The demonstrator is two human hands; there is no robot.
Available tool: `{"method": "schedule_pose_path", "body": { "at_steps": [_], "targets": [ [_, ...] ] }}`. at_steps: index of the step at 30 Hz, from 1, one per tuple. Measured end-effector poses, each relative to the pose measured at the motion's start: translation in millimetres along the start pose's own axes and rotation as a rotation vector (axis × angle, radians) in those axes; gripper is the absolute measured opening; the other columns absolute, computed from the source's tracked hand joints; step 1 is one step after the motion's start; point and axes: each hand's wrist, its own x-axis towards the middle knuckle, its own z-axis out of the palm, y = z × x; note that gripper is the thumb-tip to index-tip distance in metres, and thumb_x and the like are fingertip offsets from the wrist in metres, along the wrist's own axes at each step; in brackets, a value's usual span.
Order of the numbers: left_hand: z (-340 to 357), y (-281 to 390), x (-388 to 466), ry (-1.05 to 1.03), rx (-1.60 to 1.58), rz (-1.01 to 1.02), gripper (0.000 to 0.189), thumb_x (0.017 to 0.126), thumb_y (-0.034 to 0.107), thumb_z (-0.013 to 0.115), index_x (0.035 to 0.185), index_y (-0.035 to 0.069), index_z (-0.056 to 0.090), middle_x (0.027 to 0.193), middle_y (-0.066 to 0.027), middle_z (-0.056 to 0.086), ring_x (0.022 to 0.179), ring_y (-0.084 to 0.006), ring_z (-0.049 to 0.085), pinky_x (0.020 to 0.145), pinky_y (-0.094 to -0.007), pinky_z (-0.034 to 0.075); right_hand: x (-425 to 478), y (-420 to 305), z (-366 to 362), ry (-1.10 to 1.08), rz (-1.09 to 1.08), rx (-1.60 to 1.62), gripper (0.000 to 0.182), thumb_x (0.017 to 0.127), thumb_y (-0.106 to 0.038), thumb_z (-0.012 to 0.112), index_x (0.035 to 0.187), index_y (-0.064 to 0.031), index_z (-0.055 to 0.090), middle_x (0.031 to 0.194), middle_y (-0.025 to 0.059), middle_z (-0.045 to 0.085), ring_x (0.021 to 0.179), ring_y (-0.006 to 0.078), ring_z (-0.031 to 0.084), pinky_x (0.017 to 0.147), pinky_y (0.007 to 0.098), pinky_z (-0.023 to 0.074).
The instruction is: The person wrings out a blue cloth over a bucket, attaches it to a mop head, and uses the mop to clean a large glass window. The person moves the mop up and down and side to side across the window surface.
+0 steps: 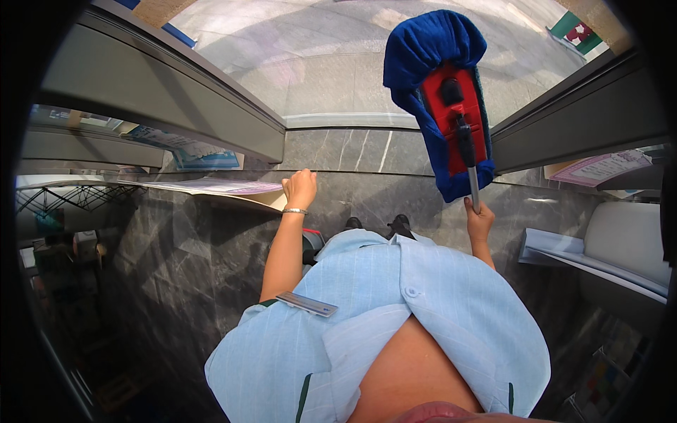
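Observation:
My right hand (480, 218) grips the metal pole (474, 186) of a flat mop. The mop head is raised in front of me, its red plate (455, 111) facing my way. A blue fabric cover (436, 45) wraps the plate, bunched at its far end. My left hand (300, 189), with a bracelet at the wrist, has curled fingers beside the right end of a printed board (222, 186). Whether those fingers hold the board's edge cannot be made out.
Grey door frames (174, 95) (571, 106) flank a stone threshold (349, 150). A red-rimmed bucket (313, 239) stands by my left leg. At right are a white rounded seat or fixture (629, 238) and another printed poster (600, 168). Pale paving (328, 69) lies beyond the doorway.

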Motion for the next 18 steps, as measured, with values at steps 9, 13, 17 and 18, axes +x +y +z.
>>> {"method": "schedule_pose_path", "body": {
  "at_steps": [9,13,17,18],
  "targets": [
    [55,-38,31,-0.285,-0.672,-0.010,0.066,0.095,0.058,0.023,0.112,0.012,0.067,0.113,-0.0100,0.066,0.113,-0.0292,0.057,0.101,-0.0507,0.029,-6,1,7,0.004,0.059,0.085,0.036,0.083,-0.029,0.073,0.067,-0.0008,0.056,0.053,0.0000,0.037,0.055,0.0082,0.033,0.049,0.0272,0.0324],
    [31,-35,38,-0.257,-1.135,-0.115,0.058,0.097,0.045,0.037,0.087,0.000,0.072,0.093,-0.0125,0.070,0.090,-0.0205,0.063,0.085,-0.0327,0.047,-9,-4,7,0.022,0.072,0.088,0.035,0.083,-0.027,0.073,0.067,-0.0014,0.057,0.054,-0.0018,0.036,0.056,0.0077,0.032,0.050,0.0259,0.0312],
    [36,-41,37,-0.190,-1.285,-0.207,0.031,0.090,0.029,0.060,0.080,0.001,0.070,0.088,-0.0106,0.070,0.079,-0.0148,0.064,0.077,-0.0266,0.049,-11,-6,7,0.021,0.086,0.105,0.035,0.083,-0.026,0.074,0.066,-0.0019,0.056,0.055,-0.0026,0.036,0.056,0.0074,0.032,0.050,0.0258,0.0303],
    [30,-37,36,-0.182,-1.276,-0.223,0.026,0.089,0.026,0.063,0.079,0.003,0.069,0.088,-0.0089,0.071,0.077,-0.0130,0.064,0.074,-0.0245,0.048,-11,-6,7,0.024,0.087,0.109,0.035,0.083,-0.026,0.074,0.065,-0.0021,0.055,0.055,-0.0028,0.036,0.056,0.0072,0.032,0.050,0.0258,0.0299]
  ]
}}
